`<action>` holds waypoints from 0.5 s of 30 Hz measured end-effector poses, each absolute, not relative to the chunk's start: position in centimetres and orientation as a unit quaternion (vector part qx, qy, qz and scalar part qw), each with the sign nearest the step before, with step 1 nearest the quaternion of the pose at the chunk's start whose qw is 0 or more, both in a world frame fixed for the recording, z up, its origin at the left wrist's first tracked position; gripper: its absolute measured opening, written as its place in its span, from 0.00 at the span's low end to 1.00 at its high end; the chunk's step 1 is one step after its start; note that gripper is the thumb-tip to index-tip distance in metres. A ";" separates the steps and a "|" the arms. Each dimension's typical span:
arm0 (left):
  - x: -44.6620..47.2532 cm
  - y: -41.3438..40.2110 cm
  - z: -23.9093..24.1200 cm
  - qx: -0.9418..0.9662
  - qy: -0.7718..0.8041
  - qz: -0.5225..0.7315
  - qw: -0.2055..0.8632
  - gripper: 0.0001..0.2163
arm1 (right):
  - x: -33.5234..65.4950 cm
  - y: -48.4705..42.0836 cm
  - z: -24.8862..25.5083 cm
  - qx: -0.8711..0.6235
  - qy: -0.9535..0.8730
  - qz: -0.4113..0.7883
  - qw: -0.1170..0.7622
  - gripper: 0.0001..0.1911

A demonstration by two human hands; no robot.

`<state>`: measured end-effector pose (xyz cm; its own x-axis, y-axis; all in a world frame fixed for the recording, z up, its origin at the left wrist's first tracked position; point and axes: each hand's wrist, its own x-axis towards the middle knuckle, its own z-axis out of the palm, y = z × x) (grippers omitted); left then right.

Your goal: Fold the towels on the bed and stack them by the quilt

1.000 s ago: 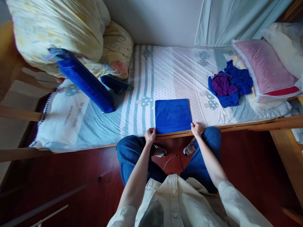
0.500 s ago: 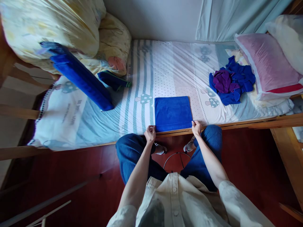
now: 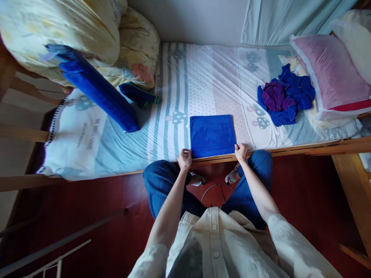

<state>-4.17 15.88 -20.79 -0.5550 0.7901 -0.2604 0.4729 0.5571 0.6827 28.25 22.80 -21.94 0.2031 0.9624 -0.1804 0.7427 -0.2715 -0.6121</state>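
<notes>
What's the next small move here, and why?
Probably lift the near edge of the flat blue cloth and fold it forward: left hand and right hand pinch its near corners, and it lies smooth on the bed.

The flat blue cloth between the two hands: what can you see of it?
The flat blue cloth is roughly rectangular and looks soft, like towelling. A faint line runs across it by its near edge. It lies smooth on the patterned sheet, beside the wooden bed rail. The left hand and right hand pinch its near corners.
</notes>
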 end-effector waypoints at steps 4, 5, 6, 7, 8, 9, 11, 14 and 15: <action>-5.3 15.1 -19.1 0.450 0.807 0.287 0.254 0.11 | 29.6 22.9 -20.4 -0.719 -0.606 0.257 0.225 0.12; -5.5 14.8 -18.6 0.485 0.789 0.291 0.239 0.12 | 30.0 22.8 -19.9 -0.702 -0.625 0.242 0.240 0.13; -5.6 14.4 -18.1 0.523 0.766 0.294 0.229 0.14 | 30.4 22.5 -19.4 -0.682 -0.647 0.228 0.253 0.15; -5.5 14.1 -17.8 0.562 0.740 0.294 0.226 0.15 | 30.6 22.2 -18.9 -0.657 -0.673 0.218 0.262 0.16; -5.3 13.9 -17.5 0.599 0.711 0.289 0.229 0.17 | 30.7 21.8 -18.4 -0.628 -0.700 0.214 0.263 0.16; -5.0 13.7 -17.5 0.631 0.684 0.279 0.236 0.18 | 30.7 21.4 -18.1 -0.595 -0.730 0.218 0.257 0.17; -4.2 13.6 -17.8 0.682 0.644 0.245 0.247 0.22 | 30.3 20.7 -17.7 -0.528 -0.785 0.234 0.223 0.19; -3.1 13.9 -19.1 0.730 0.622 0.157 0.234 0.28 | 29.6 20.3 -17.9 -0.466 -0.842 0.232 0.144 0.25; -3.0 14.1 -19.6 0.742 0.620 0.125 0.224 0.29 | 29.4 20.3 -18.1 -0.460 -0.852 0.221 0.117 0.28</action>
<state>-2.96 14.11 -19.57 0.2010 0.9752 -0.0929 0.8631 -0.1315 0.4875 29.40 20.31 -18.15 -0.5488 0.8360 -0.0044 0.7330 0.4787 -0.4833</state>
